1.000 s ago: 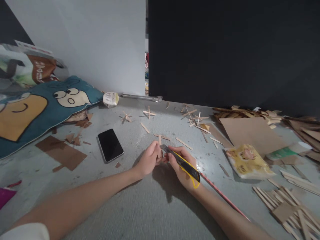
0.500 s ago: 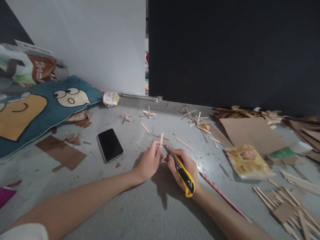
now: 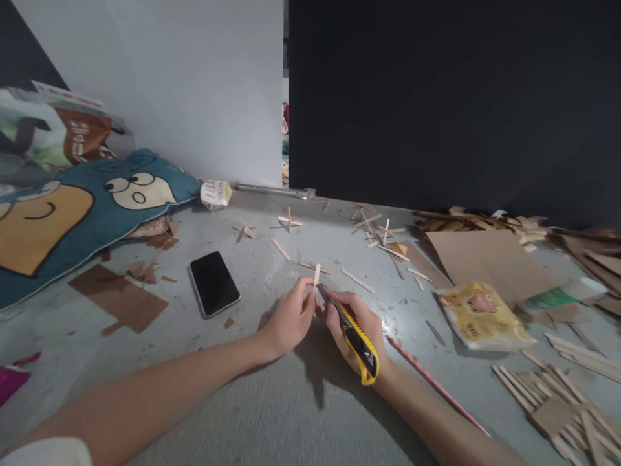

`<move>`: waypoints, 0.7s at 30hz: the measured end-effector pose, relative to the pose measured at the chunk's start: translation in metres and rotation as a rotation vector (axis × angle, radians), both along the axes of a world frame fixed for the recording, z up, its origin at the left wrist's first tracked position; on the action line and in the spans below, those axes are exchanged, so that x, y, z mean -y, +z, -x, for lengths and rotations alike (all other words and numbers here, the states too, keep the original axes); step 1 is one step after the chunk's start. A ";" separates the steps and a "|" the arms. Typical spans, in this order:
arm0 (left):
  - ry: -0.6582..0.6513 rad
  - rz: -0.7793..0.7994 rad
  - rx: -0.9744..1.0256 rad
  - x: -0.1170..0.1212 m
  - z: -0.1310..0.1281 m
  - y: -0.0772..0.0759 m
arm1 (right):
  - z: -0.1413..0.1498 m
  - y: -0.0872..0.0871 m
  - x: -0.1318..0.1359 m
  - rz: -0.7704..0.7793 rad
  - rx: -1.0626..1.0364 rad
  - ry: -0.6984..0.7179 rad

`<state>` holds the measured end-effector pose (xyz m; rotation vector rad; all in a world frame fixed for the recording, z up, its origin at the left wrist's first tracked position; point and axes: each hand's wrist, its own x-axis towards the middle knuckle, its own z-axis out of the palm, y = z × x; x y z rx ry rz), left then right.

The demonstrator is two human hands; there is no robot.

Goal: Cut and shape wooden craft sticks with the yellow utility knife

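My left hand [image 3: 292,315] pinches a small pale wooden craft stick [image 3: 317,277], its free end pointing up and away from me. A yellow and black utility knife [image 3: 358,341] is gripped in my right hand [image 3: 356,323], its blade end right against the stick. The lower part of the stick is hidden by my fingers. Just beyond them, another craft stick [image 3: 310,266] lies on the table, with a further stick [image 3: 358,280] to its right. Beside my right forearm rests a red pencil [image 3: 436,385].
A black phone [image 3: 214,283] lies on the left, near brown cardboard scraps [image 3: 121,298] and a blue cushion [image 3: 97,207]. Crossed stick pieces [image 3: 290,221] stand farther back. On the right are a yellow tissue pack [image 3: 482,314], a glue bottle [image 3: 557,294] and piled sticks [image 3: 563,408].
The stick has shifted slightly to the right and toward me, and its tilt differs a little. The knife stays against it, both hands almost in the same place.
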<state>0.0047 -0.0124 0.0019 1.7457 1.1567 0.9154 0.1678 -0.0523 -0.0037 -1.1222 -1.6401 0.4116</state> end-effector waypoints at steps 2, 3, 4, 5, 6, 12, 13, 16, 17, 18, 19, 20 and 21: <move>0.005 0.007 -0.010 0.000 0.000 0.000 | 0.000 0.003 0.001 -0.027 0.006 0.005; 0.007 0.009 -0.013 0.000 0.000 0.000 | 0.000 0.004 0.001 -0.040 0.008 0.010; 0.008 0.008 -0.015 0.000 0.000 -0.001 | 0.000 0.005 0.001 -0.052 0.008 0.012; 0.006 0.005 -0.017 -0.001 0.000 -0.001 | 0.000 0.005 0.001 -0.055 0.009 0.013; 0.003 -0.001 -0.017 -0.001 0.000 -0.001 | 0.000 0.005 0.001 -0.051 0.011 0.014; -0.010 -0.033 -0.023 -0.001 0.000 -0.002 | -0.001 0.004 0.000 -0.021 0.015 0.017; -0.011 -0.037 -0.029 -0.001 0.000 -0.002 | -0.001 0.004 0.000 -0.018 0.016 0.013; -0.014 -0.051 -0.045 -0.001 0.000 -0.001 | -0.001 0.004 0.000 -0.011 0.014 0.009; -0.015 -0.053 -0.047 -0.001 0.000 -0.001 | -0.001 0.003 0.000 -0.004 0.008 0.010; -0.017 -0.052 -0.048 -0.001 0.000 -0.002 | -0.001 0.003 0.000 0.011 -0.002 0.009; -0.020 -0.050 -0.048 -0.001 0.000 -0.002 | -0.001 0.003 -0.001 0.033 -0.016 0.008; -0.025 -0.045 -0.046 -0.001 0.000 -0.002 | 0.000 0.002 -0.001 0.058 -0.035 0.004; -0.031 -0.039 -0.042 -0.001 0.000 -0.003 | 0.000 0.002 -0.002 0.085 -0.063 0.001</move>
